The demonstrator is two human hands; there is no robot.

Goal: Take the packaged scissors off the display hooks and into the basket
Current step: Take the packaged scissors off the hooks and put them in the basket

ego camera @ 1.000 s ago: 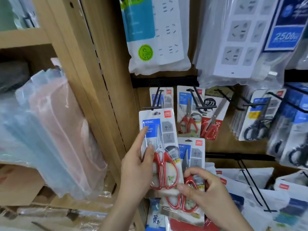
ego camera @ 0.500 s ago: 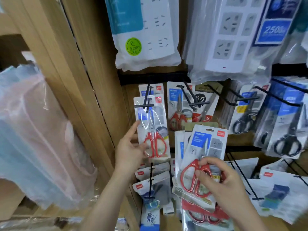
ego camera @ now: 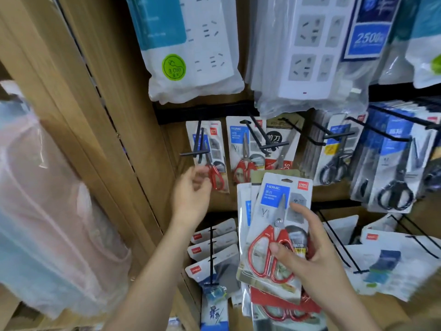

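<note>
head view: at five o'clock our right hand grips a fanned stack of scissors packs, thumb over the red handles. at nine o'clock of the stack our left hand hovers by a hanging pack on its hook; it is blurred, so we cannot tell its grasp.

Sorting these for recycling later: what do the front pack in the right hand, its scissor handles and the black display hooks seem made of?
Front pack: printed card under clear glossy plastic, judging by the glare. Scissor handles: smooth red, probably plastic or a plastic coating. Display hooks: thin matt black rods, likely coated metal wire.
</note>
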